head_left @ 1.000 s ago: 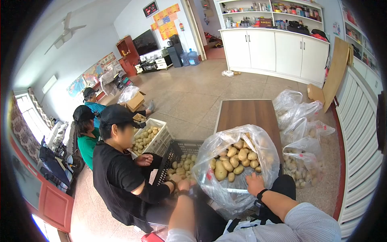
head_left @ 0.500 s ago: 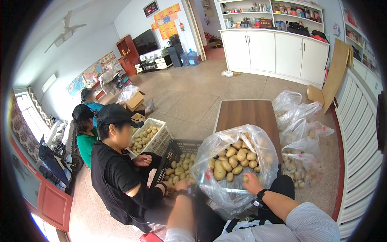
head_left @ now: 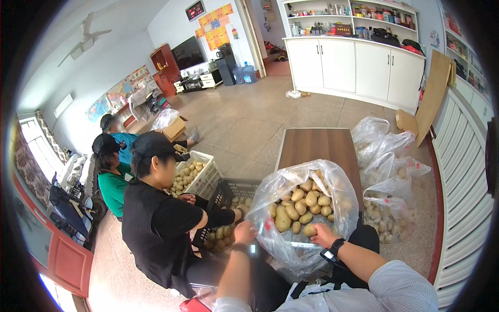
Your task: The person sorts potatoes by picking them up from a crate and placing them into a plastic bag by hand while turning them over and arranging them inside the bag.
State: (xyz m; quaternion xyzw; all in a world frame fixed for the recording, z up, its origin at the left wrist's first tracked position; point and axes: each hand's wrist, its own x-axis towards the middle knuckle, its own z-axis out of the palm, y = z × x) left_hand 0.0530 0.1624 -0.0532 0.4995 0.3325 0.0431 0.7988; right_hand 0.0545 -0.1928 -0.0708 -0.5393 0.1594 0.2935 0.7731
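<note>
A clear plastic bag (head_left: pixel 345 208) stands wide open in front of me, with many potatoes (head_left: pixel 299 196) inside. My right hand (head_left: pixel 325 235) is closed around a single potato (head_left: pixel 310 230) at the near side of the bag's mouth. At the bag's left edge, my left hand (head_left: pixel 245 233) is closed on the plastic; its fingertips are partly hidden. Just left of that hand is a dark grey crate (head_left: pixel 221 193) of potatoes. A co-worker in black reaches an arm (head_left: pixel 221 217) into this crate.
Behind the bag is a brown wooden table (head_left: pixel 317 148). Filled plastic bags (head_left: pixel 387 203) stand on the floor to the right, beside a white railing (head_left: pixel 462 197). A white crate (head_left: pixel 208 174) of potatoes sits to the left, near two more seated people.
My left hand has moved from over the dark crate up to the bag's edge. The right hand's potato has turned into clearer view. The co-worker has leaned and reached farther into the crate.
</note>
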